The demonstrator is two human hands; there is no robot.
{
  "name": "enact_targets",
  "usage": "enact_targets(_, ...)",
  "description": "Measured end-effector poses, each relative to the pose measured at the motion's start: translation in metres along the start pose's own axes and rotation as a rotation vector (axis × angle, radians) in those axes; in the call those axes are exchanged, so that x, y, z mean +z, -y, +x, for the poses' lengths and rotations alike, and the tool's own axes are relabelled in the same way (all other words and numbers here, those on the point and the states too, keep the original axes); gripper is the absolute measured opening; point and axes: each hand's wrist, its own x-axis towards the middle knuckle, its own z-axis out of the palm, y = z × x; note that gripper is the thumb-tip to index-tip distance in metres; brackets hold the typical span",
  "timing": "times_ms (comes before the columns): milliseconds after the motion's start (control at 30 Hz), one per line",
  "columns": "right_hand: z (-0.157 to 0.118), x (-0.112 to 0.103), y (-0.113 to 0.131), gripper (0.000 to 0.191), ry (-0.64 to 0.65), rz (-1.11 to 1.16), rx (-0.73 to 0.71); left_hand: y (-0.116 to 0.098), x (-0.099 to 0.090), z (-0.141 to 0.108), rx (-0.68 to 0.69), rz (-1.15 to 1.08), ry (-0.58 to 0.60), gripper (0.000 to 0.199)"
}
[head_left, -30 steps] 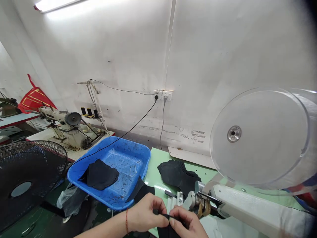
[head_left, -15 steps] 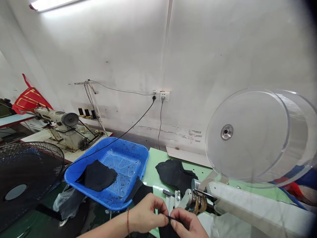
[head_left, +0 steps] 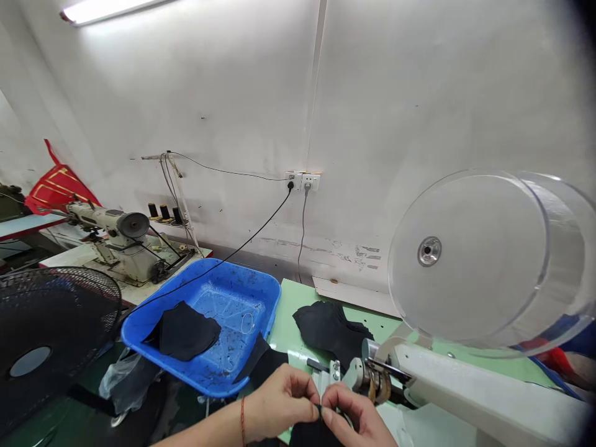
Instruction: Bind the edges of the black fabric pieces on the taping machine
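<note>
A piece of black fabric (head_left: 313,434) hangs between my two hands at the bottom of the view, partly cut off by the frame. My left hand (head_left: 282,403), with a red string at the wrist, pinches its upper edge. Close beside it, my right hand (head_left: 351,417) pinches the same edge, fingertips almost touching the left ones. Just beyond the hands is the metal head of a white machine (head_left: 372,375). More black pieces (head_left: 326,326) lie stacked on the green table (head_left: 291,304) behind it.
A blue tray (head_left: 267,279) with black pieces (head_left: 186,332) stands left of the table. At the far left are a black fan (head_left: 56,323) and a sewing machine (head_left: 125,239). A large clear plastic reel (head_left: 470,267) rises at right. Cords run to a wall socket (head_left: 310,181).
The black fabric between my hands has shifted slightly left and its lower part spreads differently. My right fingers have moved a little, and the camera view has shifted slightly.
</note>
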Motion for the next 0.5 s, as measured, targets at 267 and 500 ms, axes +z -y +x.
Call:
enact_targets(267, 0.001, 0.0, 0.005, 0.019, -0.023, -0.101, -0.015, -0.001, 0.001, -0.001, 0.029, 0.052, -0.01, 0.012)
enact_targets(500, 0.0, -0.008, 0.002, 0.027, -0.019, 0.14, 0.047, -0.001, 0.01, 0.003, 0.125, 0.097, 0.0, 0.012)
